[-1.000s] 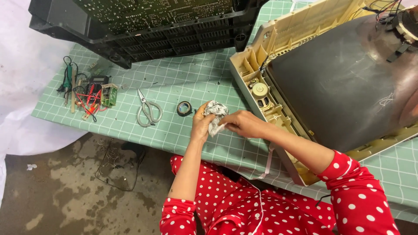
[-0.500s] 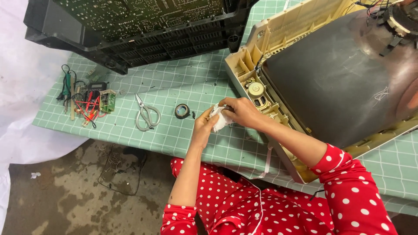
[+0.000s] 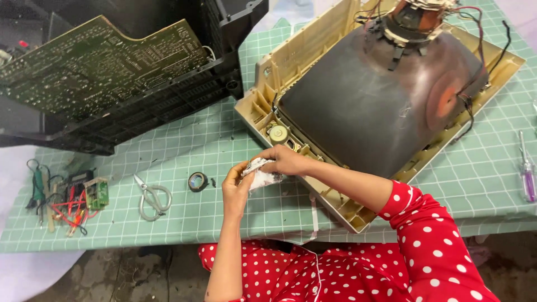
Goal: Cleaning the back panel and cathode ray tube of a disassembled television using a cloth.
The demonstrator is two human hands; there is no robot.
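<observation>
Two hands, left (image 3: 236, 187) and right (image 3: 286, 161), each grip closed on the crumpled white cloth (image 3: 260, 174).

A green grid mat (image 3: 224, 145) covers the table. At its far left corner sits a black casing (image 3: 140, 106) with a circuit board (image 3: 95, 67) on top. The right half carries a beige frame (image 3: 291, 61) holding a dark tube (image 3: 369, 106). Near the left edge lies a tangle of wires (image 3: 61, 201), then scissors (image 3: 152, 197) and a tape roll (image 3: 197, 182) toward the middle. A purple screwdriver (image 3: 527, 173) lies at the right edge.
</observation>
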